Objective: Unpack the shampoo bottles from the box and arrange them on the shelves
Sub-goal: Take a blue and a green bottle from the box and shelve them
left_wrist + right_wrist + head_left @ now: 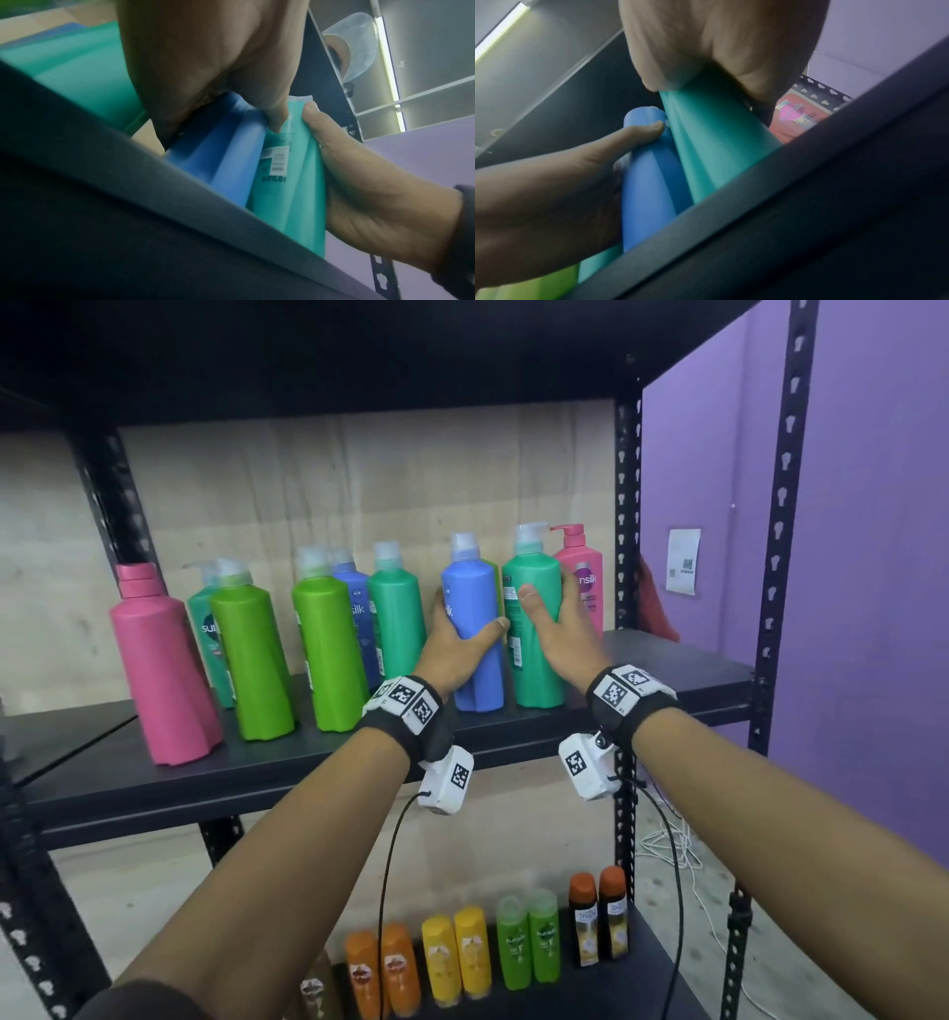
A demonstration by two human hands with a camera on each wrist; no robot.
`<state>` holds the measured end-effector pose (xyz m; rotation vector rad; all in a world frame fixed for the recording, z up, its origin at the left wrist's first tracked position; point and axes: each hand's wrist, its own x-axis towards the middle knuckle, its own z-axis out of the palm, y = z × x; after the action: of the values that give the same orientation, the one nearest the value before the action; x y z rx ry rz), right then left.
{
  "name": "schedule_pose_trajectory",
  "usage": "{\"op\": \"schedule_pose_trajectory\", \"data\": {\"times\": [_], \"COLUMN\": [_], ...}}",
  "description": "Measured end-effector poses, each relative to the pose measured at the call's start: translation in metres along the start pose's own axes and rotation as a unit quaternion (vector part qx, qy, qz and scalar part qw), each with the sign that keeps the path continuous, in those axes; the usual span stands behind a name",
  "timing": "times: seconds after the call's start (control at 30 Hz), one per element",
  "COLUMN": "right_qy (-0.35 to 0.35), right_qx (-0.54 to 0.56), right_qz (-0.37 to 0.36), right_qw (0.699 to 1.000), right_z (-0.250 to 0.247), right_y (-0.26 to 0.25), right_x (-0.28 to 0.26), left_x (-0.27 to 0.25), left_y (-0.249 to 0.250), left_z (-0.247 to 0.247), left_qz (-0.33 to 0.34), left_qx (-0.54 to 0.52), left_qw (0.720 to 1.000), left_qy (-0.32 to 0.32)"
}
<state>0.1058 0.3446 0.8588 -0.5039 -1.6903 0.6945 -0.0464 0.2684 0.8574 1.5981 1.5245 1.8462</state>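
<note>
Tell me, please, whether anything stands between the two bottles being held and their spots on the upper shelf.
Nothing visible does. The left hand grips the blue bottle and the right hand the teal bottle; both already stand upright on the upper shelf, side by side.

head view evenly lit, dim under the top shelf [359, 346]; edges bowed by the wide lens. wrist views soft, blurred, dark in the lower frame. ceiling strip light [388, 67] glared upper right in the left wrist view.
</note>
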Motion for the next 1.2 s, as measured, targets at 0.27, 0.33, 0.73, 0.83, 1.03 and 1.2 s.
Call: {"op": "schedule_pose_trajectory", "data": {"times": [0.27,0.33,0.73,0.83,1.03,1.2], "right_qy": [0.005,-0.006,-0.095,-0.094,-0.106,-0.129], "right_qx": [-0.11,-0.124,-0.187,-0.2,-0.262,-0.331], "right_qz": [0.004,0.021,0.044,0.01,-0.036,-0.125], "right_qw": [0.994,0.992,0.977,0.975,0.959,0.926], "right_z": [0.005,0.005,-0.01,-0.019,-0.04,-0.053], "right_y": [-0.005,-0.01,-0.022,-0.019,-0.027,-0.038], "right_x": [0.012,0.016,0.009,0.003,-0.013,-0.046], "left_x": [0.025,0.029,0.013,0.0,-0.036,-0.073], "left_y": [-0.003,-0.002,0.007,0.007,0.018,0.031], "left_z": [0.005,0.004,-0.006,-0.008,-0.014,-0.015], "left_qz": [-0.057,-0.074,-0.065,-0.054,-0.021,-0.008], "left_qx": [0.042,0.069,0.117,0.154,0.194,0.25], "left_qw": [0.997,0.995,0.991,0.986,0.981,0.967], "left_qy": [0.006,-0.002,-0.012,-0.009,0.011,0.038]}}
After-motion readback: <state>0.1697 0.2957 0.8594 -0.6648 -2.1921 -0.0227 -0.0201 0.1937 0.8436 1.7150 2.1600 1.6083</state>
